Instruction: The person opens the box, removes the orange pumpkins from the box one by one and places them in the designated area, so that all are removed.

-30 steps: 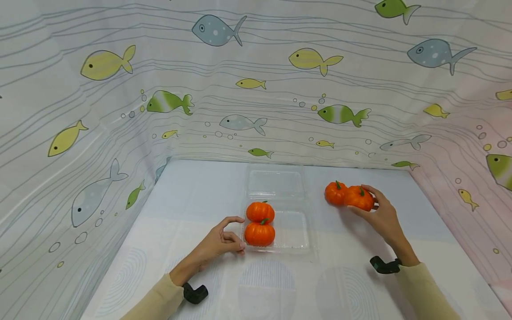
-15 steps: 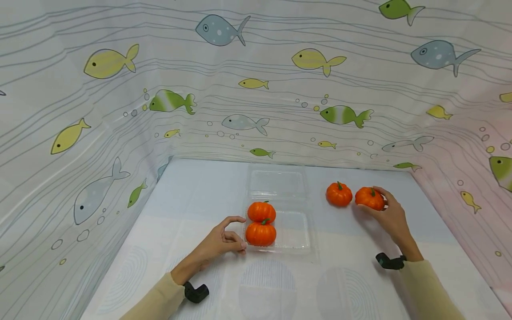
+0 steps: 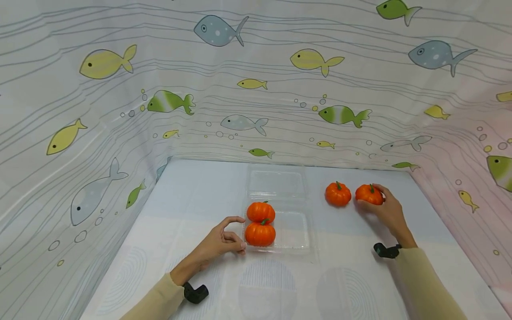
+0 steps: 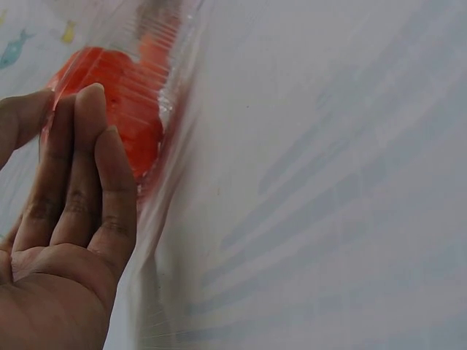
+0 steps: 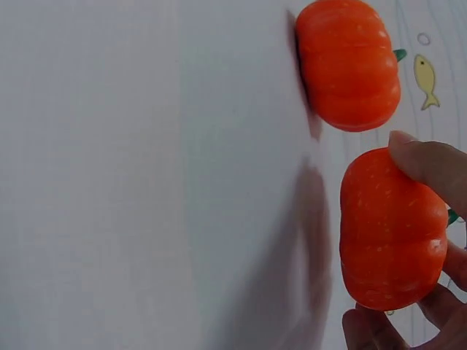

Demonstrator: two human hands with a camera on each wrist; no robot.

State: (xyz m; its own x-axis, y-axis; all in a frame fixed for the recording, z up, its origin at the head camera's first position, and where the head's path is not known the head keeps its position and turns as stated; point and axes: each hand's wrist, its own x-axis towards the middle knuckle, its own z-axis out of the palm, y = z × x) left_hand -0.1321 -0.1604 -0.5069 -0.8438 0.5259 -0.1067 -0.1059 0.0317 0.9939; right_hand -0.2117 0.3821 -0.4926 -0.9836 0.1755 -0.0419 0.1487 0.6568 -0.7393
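My right hand [image 3: 390, 213] holds a small orange toy pumpkin [image 3: 368, 194] with a green stem, thumb on one side and fingers on the other. In the right wrist view, that pumpkin [image 5: 390, 233] shows apart from its shadow on the table. Just left of it stands a second pumpkin [image 3: 338, 194]. My left hand [image 3: 218, 242] rests at the left edge of a clear hinged plastic box [image 3: 292, 229], fingers loosely bent and fingertips at its wall. Two more pumpkins [image 3: 260, 234] sit one behind the other in the left half of the box.
The box's clear lid [image 3: 276, 183] lies folded back flat behind its base. A pale patterned cloth [image 3: 280, 289] covers the table. A fish-print curtain [image 3: 256, 102] rises behind the table and along both sides.
My right hand has moved right with its pumpkin, opening a gap from the pumpkin beside it, and then slightly away from me. The left hand stays at the box.
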